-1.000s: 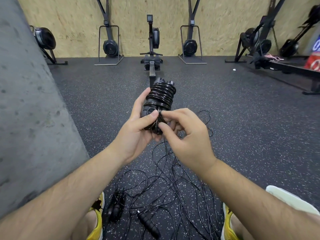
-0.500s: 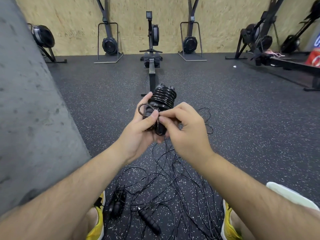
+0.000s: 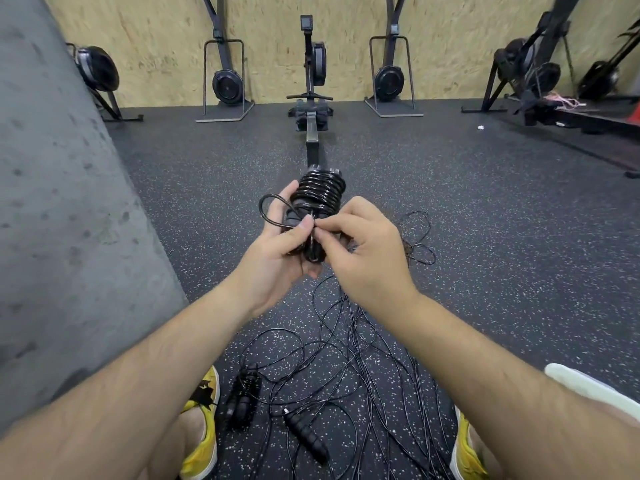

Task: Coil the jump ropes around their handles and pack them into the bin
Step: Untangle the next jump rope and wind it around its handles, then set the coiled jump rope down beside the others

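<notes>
While your left hand (image 3: 277, 252) grips the coiled handles (image 3: 320, 195) so the turns cannot spring loose, your right hand (image 3: 365, 252) pinches the rope end (image 3: 313, 249) just beside it, likely to tuck it | loose ropes (image 3: 346, 358) on the floor below both hands | bin unseen

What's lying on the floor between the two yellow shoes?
The head view shows a tangle of thin black jump-rope cords, one loose black handle and a pair of black handles between the left yellow shoe and right yellow shoe.
</notes>
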The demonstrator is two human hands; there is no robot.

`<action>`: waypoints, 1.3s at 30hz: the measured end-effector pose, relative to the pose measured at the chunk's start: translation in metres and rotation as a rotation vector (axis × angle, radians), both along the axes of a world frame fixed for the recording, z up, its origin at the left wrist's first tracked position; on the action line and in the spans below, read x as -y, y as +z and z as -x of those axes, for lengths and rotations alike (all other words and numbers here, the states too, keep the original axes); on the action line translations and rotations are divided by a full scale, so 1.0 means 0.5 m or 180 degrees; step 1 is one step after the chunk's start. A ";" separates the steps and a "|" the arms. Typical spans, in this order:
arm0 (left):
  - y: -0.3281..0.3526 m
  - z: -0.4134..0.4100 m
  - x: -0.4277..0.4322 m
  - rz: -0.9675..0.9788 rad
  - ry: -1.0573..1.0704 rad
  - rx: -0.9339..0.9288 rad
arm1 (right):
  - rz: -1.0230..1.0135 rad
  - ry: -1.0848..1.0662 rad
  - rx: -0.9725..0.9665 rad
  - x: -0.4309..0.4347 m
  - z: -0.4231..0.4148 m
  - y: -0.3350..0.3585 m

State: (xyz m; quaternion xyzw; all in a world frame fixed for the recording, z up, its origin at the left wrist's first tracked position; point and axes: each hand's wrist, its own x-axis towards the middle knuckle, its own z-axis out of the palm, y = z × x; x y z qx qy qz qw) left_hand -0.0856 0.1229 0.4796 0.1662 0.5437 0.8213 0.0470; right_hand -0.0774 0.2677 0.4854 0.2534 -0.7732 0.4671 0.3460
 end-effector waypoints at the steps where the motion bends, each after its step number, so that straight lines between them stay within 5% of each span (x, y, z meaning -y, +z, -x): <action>1: -0.002 0.005 0.007 0.0164 0.0162 -0.0052 | -0.0008 -0.0015 0.0134 0.006 0.004 -0.001; 6: -0.051 0.038 0.049 0.2500 0.1418 -0.0633 | 0.0956 0.0367 0.2243 0.055 0.055 -0.032; 9: -0.088 0.042 0.071 0.3174 0.1283 -0.0680 | 0.0989 0.0645 0.2889 0.089 0.070 -0.056; 16: -0.147 0.079 0.147 0.2553 0.1137 0.0119 | 0.1706 0.0501 0.3374 0.143 0.144 -0.166; 25: -0.351 0.105 0.223 0.2358 0.0921 0.1776 | 0.1498 0.0905 0.4407 0.226 0.190 -0.412; 31: -0.558 0.117 0.286 0.2548 0.1760 0.2612 | -0.0482 0.0457 0.4403 0.266 0.193 -0.636; 35: -0.655 0.106 0.327 0.2391 0.2290 0.2979 | -0.2873 0.0273 0.3503 0.305 0.182 -0.761; 39: -0.731 0.106 0.358 0.2524 0.2359 0.3035 | -0.3943 0.0353 0.2901 0.365 0.205 -0.843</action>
